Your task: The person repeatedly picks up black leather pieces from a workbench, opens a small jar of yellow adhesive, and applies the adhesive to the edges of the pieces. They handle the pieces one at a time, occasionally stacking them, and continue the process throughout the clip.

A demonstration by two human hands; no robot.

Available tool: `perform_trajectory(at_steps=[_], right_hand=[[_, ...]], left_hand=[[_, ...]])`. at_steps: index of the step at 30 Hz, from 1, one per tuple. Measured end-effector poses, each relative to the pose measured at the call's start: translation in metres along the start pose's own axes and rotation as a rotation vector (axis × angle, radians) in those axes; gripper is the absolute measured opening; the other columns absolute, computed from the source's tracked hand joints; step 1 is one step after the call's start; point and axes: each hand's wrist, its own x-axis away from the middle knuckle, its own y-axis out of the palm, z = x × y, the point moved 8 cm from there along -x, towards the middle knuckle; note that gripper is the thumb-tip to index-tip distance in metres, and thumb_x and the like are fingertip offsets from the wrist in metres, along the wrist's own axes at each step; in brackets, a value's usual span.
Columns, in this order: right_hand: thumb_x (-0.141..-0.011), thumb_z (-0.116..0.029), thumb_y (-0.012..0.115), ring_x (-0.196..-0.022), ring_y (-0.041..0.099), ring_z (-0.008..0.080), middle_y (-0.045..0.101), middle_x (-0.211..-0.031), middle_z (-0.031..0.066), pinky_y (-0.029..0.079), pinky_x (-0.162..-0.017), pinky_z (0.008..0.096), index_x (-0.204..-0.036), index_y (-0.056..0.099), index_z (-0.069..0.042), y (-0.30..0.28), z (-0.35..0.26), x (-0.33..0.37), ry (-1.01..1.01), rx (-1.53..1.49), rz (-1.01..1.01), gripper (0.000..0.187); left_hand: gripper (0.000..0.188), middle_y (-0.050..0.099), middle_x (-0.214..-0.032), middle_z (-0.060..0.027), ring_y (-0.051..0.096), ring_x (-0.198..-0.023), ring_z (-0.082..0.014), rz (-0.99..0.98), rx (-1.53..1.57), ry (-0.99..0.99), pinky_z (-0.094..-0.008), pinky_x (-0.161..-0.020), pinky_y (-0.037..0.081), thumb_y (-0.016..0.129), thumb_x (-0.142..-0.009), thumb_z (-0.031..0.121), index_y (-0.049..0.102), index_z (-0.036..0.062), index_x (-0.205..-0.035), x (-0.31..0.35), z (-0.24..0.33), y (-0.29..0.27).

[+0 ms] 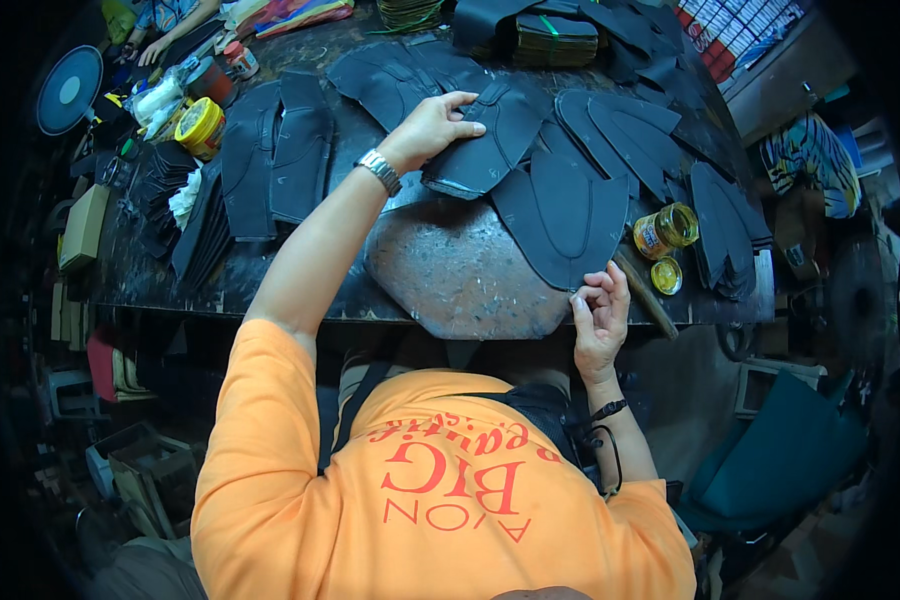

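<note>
Right hand (pixel 598 318): fingertips pinch the near edge of a black leather piece (pixel 562 215) lying on the bench (pixel 270 275), over a worn metal plate (pixel 460 270). Left hand (pixel 432 128): fingers spread flat on a second piece (pixel 490 150) farther back, overlapping the first. Open glue jar (pixel 666 230) and its lid (pixel 666 275) stand just right of the right hand. More cut pieces (pixel 275 155) crowd the left side; yellow tin (pixel 200 127) beyond.

A dark, scuffed table (pixel 150 270) fills the upper view; cluttered boxes (pixel 135 470) crowd the dim floor left, a teal chair (pixel 790 460) right.
</note>
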Motion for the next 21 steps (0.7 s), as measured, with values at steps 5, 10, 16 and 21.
perform_trajectory(at_steps=[5, 10, 16, 21], right_hand=[[-0.088, 0.013, 0.058, -0.090, 0.055, 0.0106, 0.051, -0.118, 0.0092, 0.047, -0.088, 0.0260, -0.150, 0.034, -0.003, -0.001, 0.001, 0.000, 0.010, -0.045, 0.006, 0.068], [-0.089, 0.012, 0.057, -0.090, 0.055, 0.0107, 0.052, -0.118, 0.0094, 0.048, -0.087, 0.0257, -0.150, 0.033, -0.002, 0.000, 0.001, -0.001, 0.013, -0.050, 0.004, 0.068], [-0.090, 0.012, 0.057, -0.089, 0.054, 0.0103, 0.052, -0.117, 0.0090, 0.048, -0.086, 0.0253, -0.150, 0.033, -0.003, -0.001, 0.000, -0.002, 0.023, -0.073, 0.008, 0.067], [-0.090, 0.011, 0.057, -0.090, 0.054, 0.0100, 0.052, -0.117, 0.0088, 0.048, -0.086, 0.0248, -0.151, 0.032, -0.003, 0.000, 0.002, -0.003, 0.037, -0.086, 0.005, 0.067]], left_hand=[[0.064, 0.071, -0.106, -0.0133, 0.070, -0.085, -0.0135, 0.006, 0.138, -0.026, -0.0247, -0.075, 0.058, 0.070, -0.093, 0.007, 0.040, -0.0017, -0.149, -0.004, -0.022, -0.003], [0.060, 0.067, -0.118, -0.0248, 0.069, -0.101, -0.0260, 0.110, 0.044, -0.025, -0.0329, -0.085, 0.057, 0.075, -0.089, 0.014, 0.051, 0.0015, -0.143, 0.003, -0.038, -0.020], [0.039, 0.071, -0.116, -0.0155, 0.069, -0.103, -0.0267, 0.252, -0.549, 0.210, -0.0383, -0.088, 0.054, 0.067, -0.095, 0.031, 0.067, 0.0066, -0.126, 0.001, -0.015, -0.045], [0.035, 0.066, -0.127, -0.0056, 0.054, -0.129, -0.0249, 0.160, -1.015, 0.450, -0.0471, -0.113, 0.034, 0.051, -0.102, 0.033, 0.067, 0.0137, -0.127, -0.011, -0.005, -0.044]])
